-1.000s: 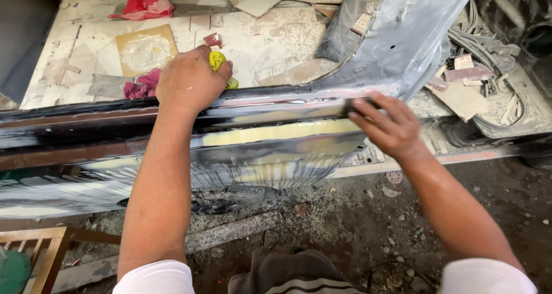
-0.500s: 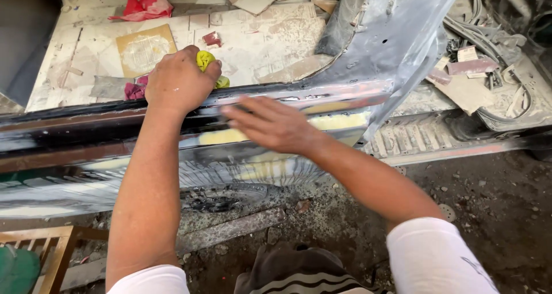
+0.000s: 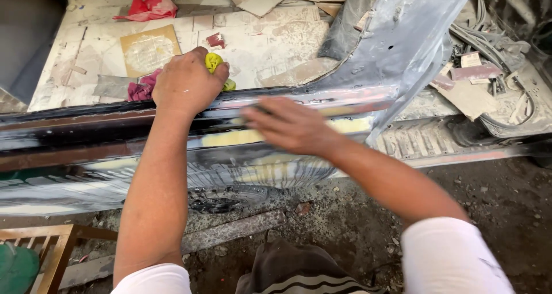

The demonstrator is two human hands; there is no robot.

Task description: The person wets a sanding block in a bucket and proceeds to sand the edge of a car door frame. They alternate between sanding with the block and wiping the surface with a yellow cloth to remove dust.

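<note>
My left hand [image 3: 187, 84] rests on top of a car door sill [image 3: 86, 133], closed on a small yellow object [image 3: 214, 61] that sticks out past the knuckles. My right hand [image 3: 293, 127] lies flat and blurred on the side of the sill. A dark flat piece [image 3: 260, 107] shows under its fingertips. Beneath that hand a strip of pale yellow filler [image 3: 230, 137] runs along the sanded metal. A bare grey pillar [image 3: 402, 35] rises from the sill at the right.
The stripped car floor beyond the sill holds a red rag [image 3: 146, 6], a pink rag [image 3: 141, 90], a cardboard square [image 3: 148, 49] and paper scraps. Loose wires [image 3: 506, 46] lie at the far right. A wooden frame [image 3: 54, 245] stands low left on dirty ground.
My right hand has slid left along the sill, from near the pillar to beside my left hand. My left hand has stayed put on the yellow object.
</note>
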